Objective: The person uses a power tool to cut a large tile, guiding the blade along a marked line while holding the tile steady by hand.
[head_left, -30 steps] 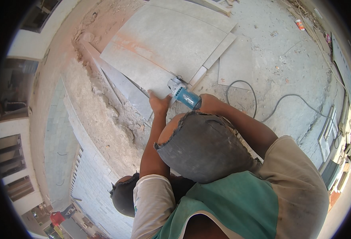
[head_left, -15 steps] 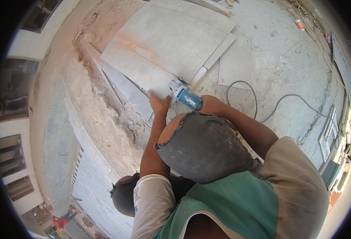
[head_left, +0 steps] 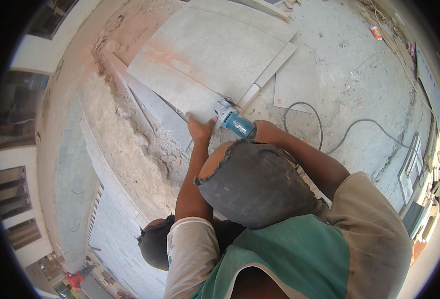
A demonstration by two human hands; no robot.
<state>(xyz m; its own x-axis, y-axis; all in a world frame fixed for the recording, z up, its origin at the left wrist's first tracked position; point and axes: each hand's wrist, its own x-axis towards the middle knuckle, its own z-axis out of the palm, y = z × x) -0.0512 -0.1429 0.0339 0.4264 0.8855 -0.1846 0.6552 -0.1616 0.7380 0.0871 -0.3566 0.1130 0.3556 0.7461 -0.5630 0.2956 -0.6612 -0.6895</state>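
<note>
A teal angle grinder (head_left: 238, 124) with a metal head lies across the near edge of a large grey tile (head_left: 200, 55). My right hand (head_left: 265, 131) is closed round the grinder's back end, its fingers partly hidden. The disc sits at the end of a straight line over the tile, dusted orange along its far part. Just left of the grinder head, my left hand (head_left: 200, 129) presses on the tile's near edge, thumb and finger spread. The thumb reaches close to the grinder; whether they touch I cannot tell. My bent knee in dark cloth (head_left: 260, 184) rises just below.
A narrow tile strip (head_left: 276, 65) lies along the tile's right side, with another flat tile (head_left: 295, 79) beyond. A black cord (head_left: 364, 119) loops over the dusty concrete at right. Broken rubble (head_left: 145, 144) edges the left. A person in red (head_left: 74, 280) is far off, lower left.
The grinder and my right hand have shifted very slightly to the right. My left hand and the tile stay in place. The distant person in red has moved a little.
</note>
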